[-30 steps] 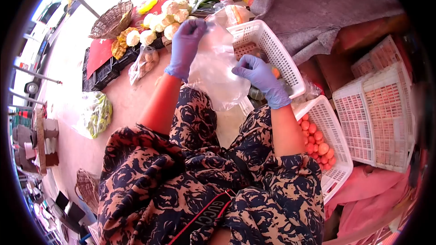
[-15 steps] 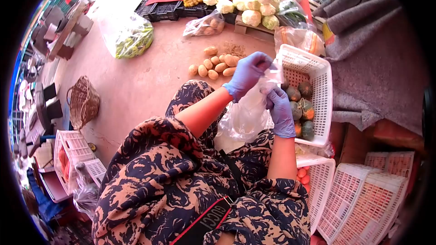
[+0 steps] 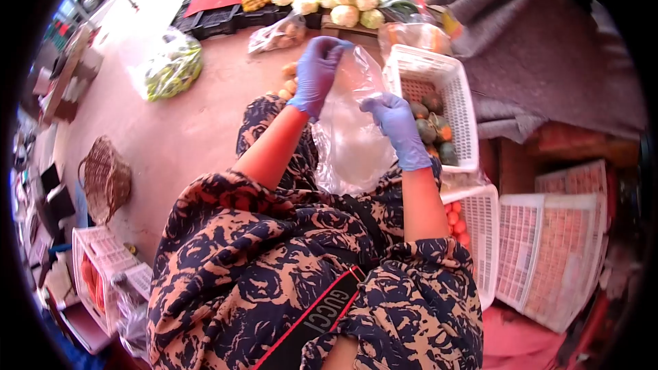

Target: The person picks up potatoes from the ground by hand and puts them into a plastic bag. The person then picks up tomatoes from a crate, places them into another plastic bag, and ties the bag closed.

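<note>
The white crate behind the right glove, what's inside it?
The white crate holds round, dark green vegetables, some with orange patches. The right hand covers part of its left side, so anything behind it is hidden.

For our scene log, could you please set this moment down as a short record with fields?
left hand: gloved, grip on the clear plastic bag near its top
right hand: gloved, grip on the bag's other side
bag contents: none visible
right side: white crate of dark green and orange squashes
far end: pale cabbages
floor, left: wicker basket
</note>
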The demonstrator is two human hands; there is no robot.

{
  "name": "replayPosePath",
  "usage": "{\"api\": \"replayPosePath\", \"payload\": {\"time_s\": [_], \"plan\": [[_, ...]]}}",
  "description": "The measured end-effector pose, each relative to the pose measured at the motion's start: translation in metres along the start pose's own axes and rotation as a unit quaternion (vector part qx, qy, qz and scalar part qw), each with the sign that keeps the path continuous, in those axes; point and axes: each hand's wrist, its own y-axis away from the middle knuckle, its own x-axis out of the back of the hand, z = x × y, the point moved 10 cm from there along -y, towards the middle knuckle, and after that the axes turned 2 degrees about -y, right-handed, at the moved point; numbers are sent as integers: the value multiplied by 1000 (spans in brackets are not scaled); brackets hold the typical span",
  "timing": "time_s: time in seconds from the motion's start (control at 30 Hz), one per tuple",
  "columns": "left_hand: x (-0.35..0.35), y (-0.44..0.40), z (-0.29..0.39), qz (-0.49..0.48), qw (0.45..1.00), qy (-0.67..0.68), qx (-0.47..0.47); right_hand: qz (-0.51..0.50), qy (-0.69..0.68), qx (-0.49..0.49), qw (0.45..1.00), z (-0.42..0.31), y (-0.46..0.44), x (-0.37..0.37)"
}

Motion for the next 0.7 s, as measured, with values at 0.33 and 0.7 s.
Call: {"api": "replayPosePath", "payload": {"time_s": [0.33,0.7], "plan": [[7,67,5,-69,986,72,130,34,-44,54,997,-16,-7,-7],[-20,78,-20,-174,958,107,199,-29,-189,1,981,-24,0,-13]]}}
